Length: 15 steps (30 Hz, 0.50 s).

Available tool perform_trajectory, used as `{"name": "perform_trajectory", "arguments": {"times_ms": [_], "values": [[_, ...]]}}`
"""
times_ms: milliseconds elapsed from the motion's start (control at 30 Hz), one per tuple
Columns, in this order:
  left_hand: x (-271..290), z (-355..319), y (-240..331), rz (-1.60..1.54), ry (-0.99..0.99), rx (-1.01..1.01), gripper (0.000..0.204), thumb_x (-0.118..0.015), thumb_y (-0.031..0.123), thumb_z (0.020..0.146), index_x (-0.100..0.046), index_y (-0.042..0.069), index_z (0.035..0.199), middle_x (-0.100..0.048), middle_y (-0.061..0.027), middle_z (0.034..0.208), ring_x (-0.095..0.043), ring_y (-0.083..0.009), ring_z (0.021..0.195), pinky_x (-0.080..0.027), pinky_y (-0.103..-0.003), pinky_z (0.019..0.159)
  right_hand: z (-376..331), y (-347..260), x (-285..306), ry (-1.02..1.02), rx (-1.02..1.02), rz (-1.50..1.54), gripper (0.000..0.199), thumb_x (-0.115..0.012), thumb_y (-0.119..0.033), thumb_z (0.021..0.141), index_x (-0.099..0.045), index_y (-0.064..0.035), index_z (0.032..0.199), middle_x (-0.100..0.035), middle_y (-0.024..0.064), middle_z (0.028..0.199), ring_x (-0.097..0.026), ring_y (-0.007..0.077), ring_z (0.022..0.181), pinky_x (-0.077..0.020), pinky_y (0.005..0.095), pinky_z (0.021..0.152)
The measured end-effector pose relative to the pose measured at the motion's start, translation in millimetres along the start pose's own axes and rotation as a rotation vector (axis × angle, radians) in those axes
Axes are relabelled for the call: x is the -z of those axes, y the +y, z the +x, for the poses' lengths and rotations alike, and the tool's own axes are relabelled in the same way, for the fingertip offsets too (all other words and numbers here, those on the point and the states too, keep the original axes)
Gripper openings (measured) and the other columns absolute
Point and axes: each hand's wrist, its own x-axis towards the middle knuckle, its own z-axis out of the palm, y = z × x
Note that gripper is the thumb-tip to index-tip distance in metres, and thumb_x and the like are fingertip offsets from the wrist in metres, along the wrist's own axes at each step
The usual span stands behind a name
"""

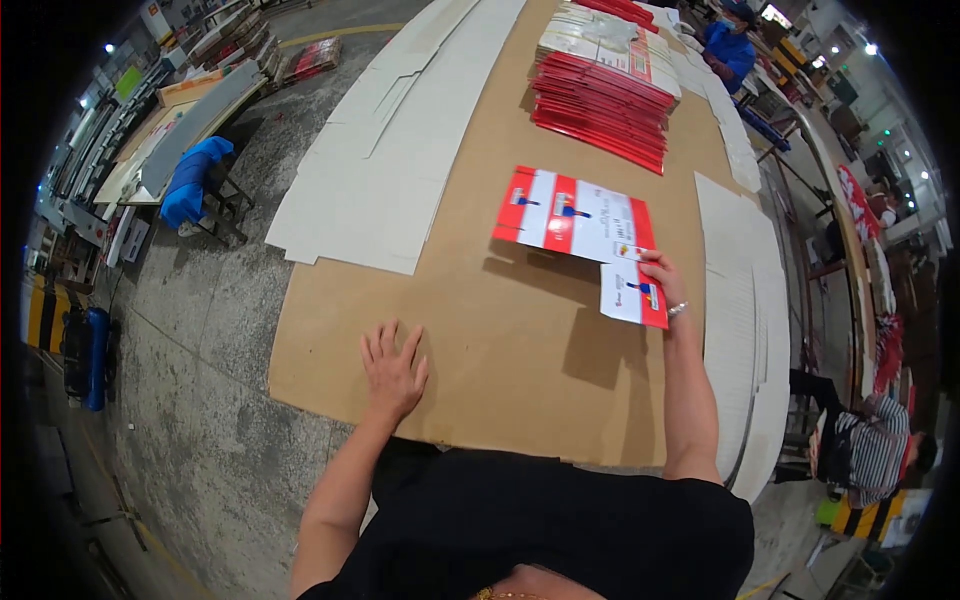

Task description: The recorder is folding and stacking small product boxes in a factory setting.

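My right hand point(664, 278) grips a red and white printed cardboard sheet point(590, 222) by its near right corner. The sheet is held above the table, casting a shadow on it, and a smaller printed flap point(622, 293) sticks out toward me beside my fingers. My left hand point(394, 368) rests palm down on the brown cardboard table cover point(480, 350), fingers spread, holding nothing. Beyond the held sheet lies a stack of red-edged folded cardboard pieces point(600, 110).
White cardboard sheets point(380, 150) lie along the table's left side, more white sheets point(735, 290) along the right. A person in blue point(728, 50) is at the far end; another in stripes point(872, 450) sits right. A blue-covered stool point(195, 185) stands left on the concrete floor.
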Motion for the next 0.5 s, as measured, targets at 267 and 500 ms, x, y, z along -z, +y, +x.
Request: {"name": "perform_trajectory", "arguments": {"times_ms": [267,500], "values": [[9.6,-1.6,2.9,-0.064,-0.07,0.065,0.054,-0.066,0.025,0.081,-0.055,0.017,0.134,-0.038,-0.0184,0.143,-0.028,-0.0416,0.136,-0.016,-0.06,0.113,193.5,28.0,-83.2,0.857,0.254,-0.157,0.013,-0.069,-0.001,0.075,-0.06,-0.0047,0.084,-0.065,0.008,0.086,-0.063,0.0195,0.079,-0.0525,0.0309,0.073],[9.5,7.6,5.8,-0.082,-0.12,0.08,0.055,-0.066,0.021,0.078,-0.057,0.018,0.132,-0.037,-0.0165,0.144,-0.029,-0.0403,0.136,-0.017,-0.06,0.113,299.6,-3.0,-80.3,0.596,-0.171,-0.519,0.061,-0.08,-0.046,0.073,-0.048,-0.0074,0.108,-0.063,0.0157,0.074,-0.062,0.0223,0.051,-0.0467,0.0377,0.041]]}}
